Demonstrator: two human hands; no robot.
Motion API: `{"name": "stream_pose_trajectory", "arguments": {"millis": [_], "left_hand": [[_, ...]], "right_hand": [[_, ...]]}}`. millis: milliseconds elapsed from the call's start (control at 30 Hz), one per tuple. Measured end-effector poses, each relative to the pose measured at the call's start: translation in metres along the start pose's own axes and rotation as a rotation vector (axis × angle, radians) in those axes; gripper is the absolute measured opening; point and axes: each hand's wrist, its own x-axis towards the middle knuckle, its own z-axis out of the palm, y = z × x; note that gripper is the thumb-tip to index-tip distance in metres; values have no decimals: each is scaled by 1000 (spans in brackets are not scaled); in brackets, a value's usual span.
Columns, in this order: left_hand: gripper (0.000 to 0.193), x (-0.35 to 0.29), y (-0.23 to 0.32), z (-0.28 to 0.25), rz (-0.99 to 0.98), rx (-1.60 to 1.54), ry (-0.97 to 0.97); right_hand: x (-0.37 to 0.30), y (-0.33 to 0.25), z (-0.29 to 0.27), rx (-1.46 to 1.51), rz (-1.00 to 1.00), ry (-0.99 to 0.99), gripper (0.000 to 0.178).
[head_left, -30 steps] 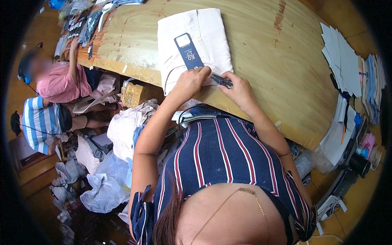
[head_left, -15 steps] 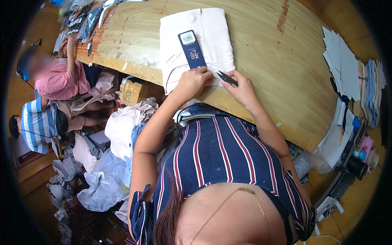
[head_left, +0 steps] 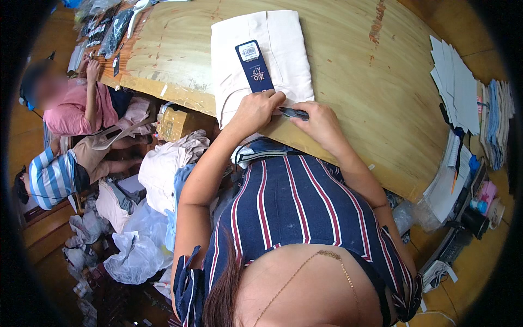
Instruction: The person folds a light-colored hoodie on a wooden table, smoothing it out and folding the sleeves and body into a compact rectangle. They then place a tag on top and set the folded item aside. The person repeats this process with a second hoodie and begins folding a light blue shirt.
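Observation:
A folded cream garment [head_left: 291, 49], seemingly trousers, lies on the table at its near edge. A dark blue hang tag [head_left: 252, 68] with a white barcode label rests on top. My left hand [head_left: 254, 110] is closed at the garment's near edge, gripping cloth by the tag's lower end; its fingertips are partly hidden. In my right hand [head_left: 323, 122] is a pair of black thread snips [head_left: 294, 113]. The snips point left, their tips close to my left fingers at the cloth's near edge. Whether the blades touch anything, I cannot make out.
The wooden table [head_left: 348, 87] spreads around the garment. White papers [head_left: 455, 82] and folded cloths [head_left: 494, 125] are at the right. Two people sit or bend at the left, one in a pink shirt [head_left: 81, 106]. A cardboard box [head_left: 175, 124] and plastic bags [head_left: 136, 256] lie below the table's left side.
My right hand has shifted slightly left and down, bringing the snips up to my left fingers. The snips now lie flatter. The garment has moved a little to the left.

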Motion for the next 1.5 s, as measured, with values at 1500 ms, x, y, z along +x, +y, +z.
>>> {"name": "stream_pose_trajectory", "arguments": {"millis": [1500], "left_hand": [[14,-96,36,-56,-241,83,-550]], "right_hand": [[-35,10,-75,22,-214,-529,34]]}}
